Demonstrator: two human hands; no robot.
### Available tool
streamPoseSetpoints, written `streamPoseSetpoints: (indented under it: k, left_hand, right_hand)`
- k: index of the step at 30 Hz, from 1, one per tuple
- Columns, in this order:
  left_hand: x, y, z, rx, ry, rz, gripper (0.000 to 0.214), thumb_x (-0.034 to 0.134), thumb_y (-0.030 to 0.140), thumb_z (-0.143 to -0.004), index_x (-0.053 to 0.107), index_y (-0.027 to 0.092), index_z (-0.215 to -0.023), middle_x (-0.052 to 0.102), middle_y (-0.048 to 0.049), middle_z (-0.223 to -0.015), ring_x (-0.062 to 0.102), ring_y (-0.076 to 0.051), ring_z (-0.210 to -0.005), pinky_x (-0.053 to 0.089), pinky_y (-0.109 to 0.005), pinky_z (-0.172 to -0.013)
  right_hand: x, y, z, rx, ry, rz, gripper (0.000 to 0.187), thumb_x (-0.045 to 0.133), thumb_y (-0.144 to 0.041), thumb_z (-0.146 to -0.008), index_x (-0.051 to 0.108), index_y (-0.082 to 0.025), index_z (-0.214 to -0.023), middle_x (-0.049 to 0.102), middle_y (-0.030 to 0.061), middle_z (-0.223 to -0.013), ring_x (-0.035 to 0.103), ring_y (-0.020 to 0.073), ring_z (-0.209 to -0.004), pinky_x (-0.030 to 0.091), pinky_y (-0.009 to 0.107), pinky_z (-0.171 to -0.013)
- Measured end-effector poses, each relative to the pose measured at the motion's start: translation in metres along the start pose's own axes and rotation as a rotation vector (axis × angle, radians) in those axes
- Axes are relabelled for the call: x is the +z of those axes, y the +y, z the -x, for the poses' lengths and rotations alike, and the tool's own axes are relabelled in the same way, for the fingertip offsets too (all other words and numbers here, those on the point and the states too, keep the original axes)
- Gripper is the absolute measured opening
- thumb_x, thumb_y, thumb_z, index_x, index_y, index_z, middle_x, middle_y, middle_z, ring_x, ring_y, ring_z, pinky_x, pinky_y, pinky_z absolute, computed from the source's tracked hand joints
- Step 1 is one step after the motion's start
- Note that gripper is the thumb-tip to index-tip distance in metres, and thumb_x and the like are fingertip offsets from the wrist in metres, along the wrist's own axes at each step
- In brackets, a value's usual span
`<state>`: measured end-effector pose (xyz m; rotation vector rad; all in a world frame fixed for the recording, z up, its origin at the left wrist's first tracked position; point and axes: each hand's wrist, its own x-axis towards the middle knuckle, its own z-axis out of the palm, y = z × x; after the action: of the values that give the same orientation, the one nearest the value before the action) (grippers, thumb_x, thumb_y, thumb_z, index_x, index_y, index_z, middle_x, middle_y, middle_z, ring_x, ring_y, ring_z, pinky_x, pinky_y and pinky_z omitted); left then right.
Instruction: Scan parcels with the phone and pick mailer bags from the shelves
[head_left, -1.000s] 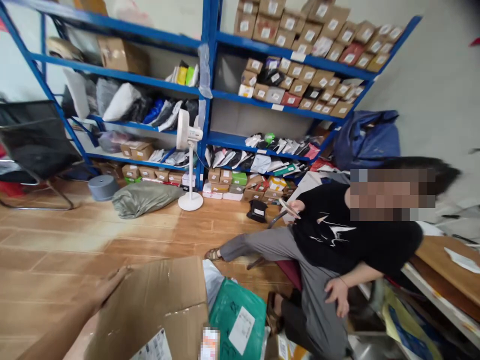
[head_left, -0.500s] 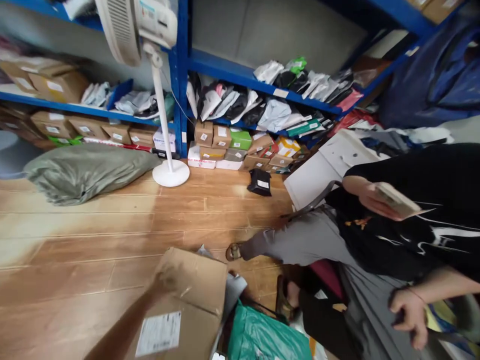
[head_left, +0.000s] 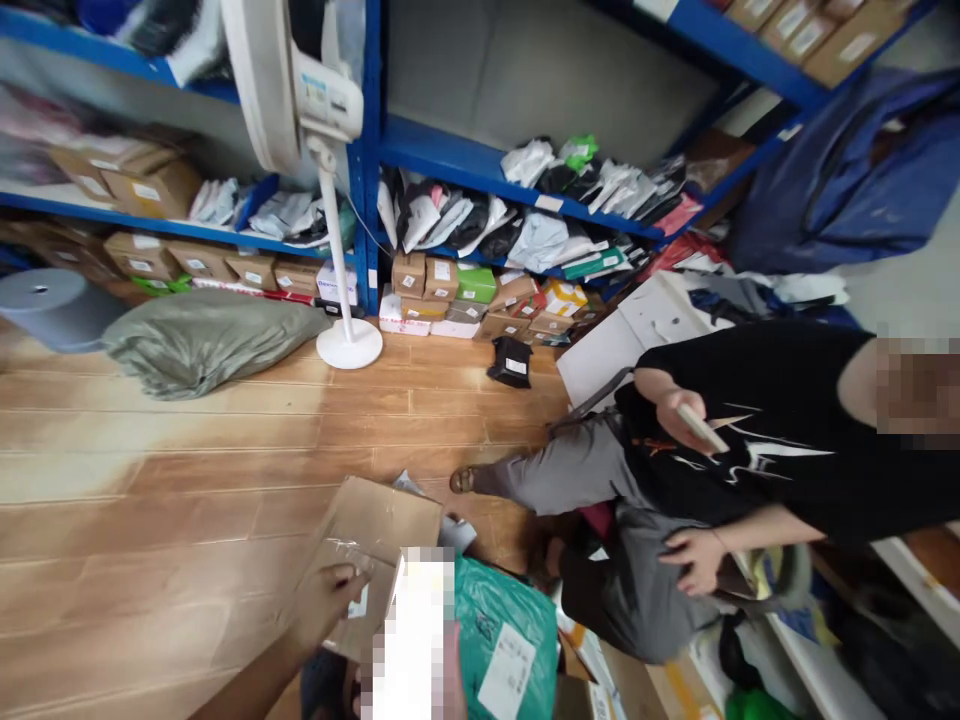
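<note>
My left hand [head_left: 326, 600] reaches in from the lower left over a brown cardboard box [head_left: 394, 515]. Its fingers are bent against the box, beside a white label [head_left: 358, 602]. At the bottom edge a flat, bright white thing [head_left: 420, 630] stands in front of the box; its face is pixelated, so I cannot tell its kind. My right hand [head_left: 352, 692] shows only in part, with fingers at the left side of that bright thing. Touching on the right in the view lies a green plastic parcel bag [head_left: 484, 610] with a white label.
A person in a black shirt [head_left: 780, 430] sits at right, holding a flat object. Blue shelves [head_left: 442, 145] hold parcels and boxes. A white fan [head_left: 349, 343], a grey-green sack [head_left: 214, 340], a grey bin [head_left: 64, 305] and a black parcel [head_left: 510, 362] stand or lie on the wooden floor.
The bright flat thing has come into view at the bottom. My left hand sits lower on the box, and the box looks smaller. The seated person's hands have shifted left in view.
</note>
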<state>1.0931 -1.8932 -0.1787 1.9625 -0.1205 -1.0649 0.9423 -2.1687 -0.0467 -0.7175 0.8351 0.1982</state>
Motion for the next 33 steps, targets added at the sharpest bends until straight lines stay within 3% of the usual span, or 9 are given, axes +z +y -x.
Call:
streamPoseSetpoints:
  k: [3, 5, 8, 11, 16, 21, 25, 28, 33]
  left_hand:
    - [-0.015, 0.068, 0.077, 0.043, -0.003, 0.297, 0.061, 0.033, 0.074, -0.077, 0.063, 0.021, -0.075, 0.065, -0.0059, -0.076, 0.062, -0.022, -0.075, 0.049, -0.034, -0.071]
    - [-0.028, 0.112, 0.129, 0.062, -0.146, 0.607, 0.062, 0.044, 0.074, -0.074, 0.062, 0.023, -0.103, 0.067, -0.0059, -0.087, 0.062, -0.022, -0.078, 0.048, -0.031, -0.063]
    - [-0.041, 0.162, 0.198, 0.085, -0.131, 0.69, 0.066, 0.066, 0.068, -0.063, 0.061, 0.018, -0.106, 0.065, -0.0037, -0.071, 0.056, -0.017, -0.055, 0.039, -0.025, -0.048]
    - [-0.043, 0.182, 0.244, 0.13, 0.116, 0.705, 0.073, 0.08, 0.059, -0.049, 0.057, 0.017, -0.104, 0.069, -0.0077, -0.086, 0.064, -0.022, -0.073, 0.047, -0.027, -0.058]
    - [-0.049, 0.174, 0.28, 0.23, 0.542, 0.718, 0.059, 0.081, 0.048, -0.051, 0.054, 0.018, -0.094, 0.069, -0.0091, -0.086, 0.065, -0.026, -0.079, 0.05, -0.034, -0.069]
    - [-0.086, 0.155, 0.312, 0.241, 0.604, 0.88, 0.057, 0.075, 0.049, -0.053, 0.055, 0.017, -0.096, 0.069, -0.0053, -0.08, 0.065, -0.023, -0.074, 0.05, -0.03, -0.064]
    - [-0.128, 0.129, 0.331, 0.239, 0.698, 0.925, 0.052, 0.077, 0.043, -0.054, 0.056, 0.017, -0.095, 0.068, -0.0038, -0.078, 0.064, -0.02, -0.07, 0.048, -0.028, -0.061]
    - [-0.168, 0.105, 0.343, 0.262, 0.771, 0.95, 0.049, 0.077, 0.041, -0.054, 0.056, 0.019, -0.092, 0.068, -0.0025, -0.078, 0.063, -0.019, -0.071, 0.047, -0.025, -0.061]
    - [-0.245, 0.061, 0.377, 0.25, 0.735, 1.012, 0.045, 0.063, 0.049, -0.064, 0.056, 0.021, -0.097, 0.062, 0.0016, -0.061, 0.055, -0.014, -0.053, 0.035, -0.021, -0.046]
  right_hand:
    - [0.103, 0.071, 0.012, 0.061, -0.163, -0.026, 0.088, 0.04, -0.091, -0.062, 0.069, -0.012, -0.089, 0.071, 0.0105, -0.084, 0.065, 0.0239, -0.072, 0.053, 0.042, -0.069]
    - [0.145, 0.089, 0.029, 0.119, -0.311, -0.133, 0.099, 0.041, -0.097, -0.047, 0.071, -0.012, -0.086, 0.072, 0.0099, -0.082, 0.065, 0.024, -0.07, 0.053, 0.041, -0.071]
    - [0.178, 0.087, 0.064, 0.143, -0.435, -0.156, 0.087, 0.056, -0.086, -0.056, 0.07, -0.01, -0.095, 0.073, 0.0112, -0.088, 0.067, 0.0242, -0.078, 0.051, 0.039, -0.077]
    - [0.196, 0.081, 0.09, 0.095, -0.489, -0.099, 0.08, 0.065, -0.077, -0.059, 0.068, -0.011, -0.104, 0.072, 0.0139, -0.101, 0.067, 0.0268, -0.089, 0.051, 0.039, -0.079]
    - [0.23, 0.099, 0.103, 0.108, -0.61, 0.055, 0.082, 0.062, -0.075, -0.065, 0.065, -0.009, -0.113, 0.071, 0.0174, -0.102, 0.067, 0.0325, -0.093, 0.052, 0.044, -0.077]
    - [0.277, 0.114, 0.112, 0.171, -0.637, 0.177, 0.083, 0.067, -0.075, -0.058, 0.066, -0.009, -0.109, 0.074, 0.014, -0.093, 0.068, 0.0296, -0.09, 0.052, 0.04, -0.077]
    - [0.325, 0.135, 0.112, 0.27, -0.767, 0.195, 0.083, 0.068, -0.073, -0.061, 0.063, -0.01, -0.116, 0.073, 0.0131, -0.1, 0.069, 0.0243, -0.084, 0.05, 0.034, -0.078]
    - [0.366, 0.166, 0.101, 0.253, -0.767, 0.235, 0.08, 0.064, -0.074, -0.065, 0.065, -0.008, -0.112, 0.074, 0.0134, -0.092, 0.068, 0.0247, -0.08, 0.05, 0.036, -0.076]
    - [0.447, 0.219, 0.091, 0.295, -0.846, 0.226, 0.076, 0.065, -0.072, -0.065, 0.067, -0.009, -0.107, 0.073, 0.0136, -0.098, 0.067, 0.0249, -0.088, 0.051, 0.035, -0.079]
